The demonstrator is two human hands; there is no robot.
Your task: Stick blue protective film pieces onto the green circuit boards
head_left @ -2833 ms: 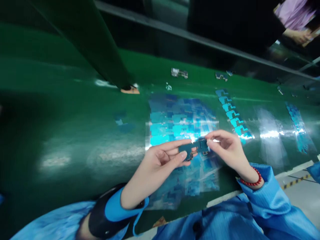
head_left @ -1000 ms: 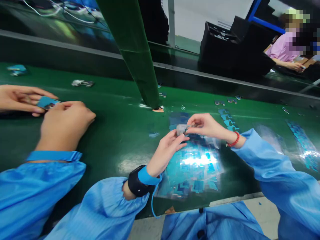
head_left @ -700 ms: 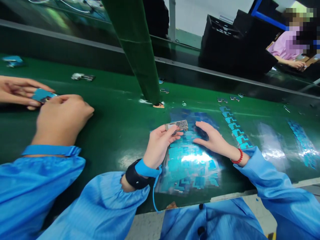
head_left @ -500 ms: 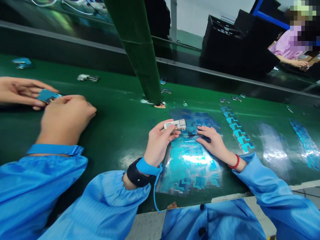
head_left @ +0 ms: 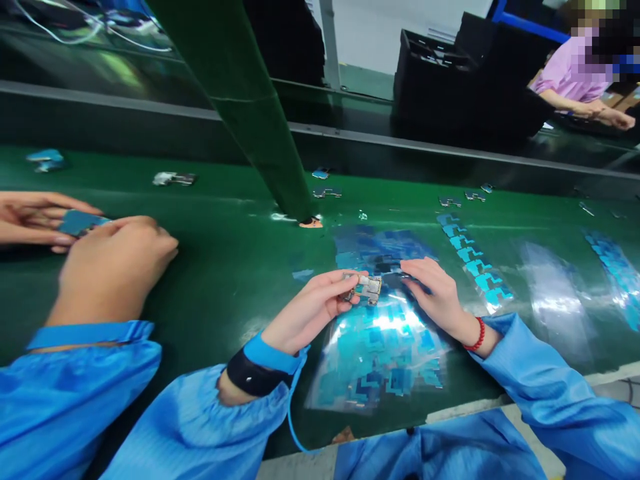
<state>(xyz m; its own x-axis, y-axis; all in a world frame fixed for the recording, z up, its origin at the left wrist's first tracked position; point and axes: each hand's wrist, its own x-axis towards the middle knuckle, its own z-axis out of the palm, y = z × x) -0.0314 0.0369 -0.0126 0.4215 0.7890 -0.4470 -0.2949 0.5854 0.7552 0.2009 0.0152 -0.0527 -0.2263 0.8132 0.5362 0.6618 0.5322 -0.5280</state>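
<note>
The left hand [head_left: 313,308] pinches a small circuit board [head_left: 369,288] by one end, above the sticker sheet [head_left: 380,347] near the belt's [head_left: 225,260] front edge. The right hand [head_left: 434,293] holds nothing, its fingertips pressing the sheet. Such a slight end grip could let the board tip or drop onto the glossy film; the pressed sheet could slide.

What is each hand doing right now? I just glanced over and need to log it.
Left hand: closed on a small circuit board.
Right hand: open, fingers resting on the sticker sheet.
</note>
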